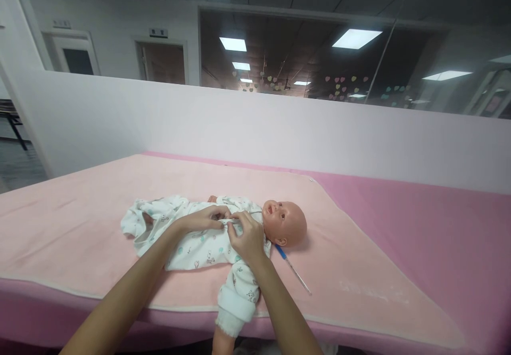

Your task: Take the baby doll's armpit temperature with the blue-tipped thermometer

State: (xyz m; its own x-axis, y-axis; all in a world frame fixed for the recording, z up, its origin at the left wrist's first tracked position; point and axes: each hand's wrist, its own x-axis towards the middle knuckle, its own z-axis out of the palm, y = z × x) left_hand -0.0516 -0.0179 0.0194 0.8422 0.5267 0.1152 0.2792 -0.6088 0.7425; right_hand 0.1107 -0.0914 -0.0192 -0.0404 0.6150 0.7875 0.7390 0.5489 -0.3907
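A baby doll [293, 226] lies on its back with its head to the right, dressed in a white printed romper [199, 251]. Over the doll's chest, my left hand [205, 218] pinches the front edge of the romper. Close beside it, my right hand [248, 238] grips the same part of the cloth with bent fingers. Whether a fastener sits between the fingertips is too small to tell. One sleeve [238, 294] reaches toward me, with the doll's arm showing past the cuff. The leg end of the romper [139, 216] lies loosely bunched at the left.
A thin clear stick with a blue end [294, 271], like a thermometer, lies beside the doll's head. Under everything is a peach blanket [80, 200] over a pink table cover [451, 227]. A low white wall [279, 131] with glass above it borders the far side.
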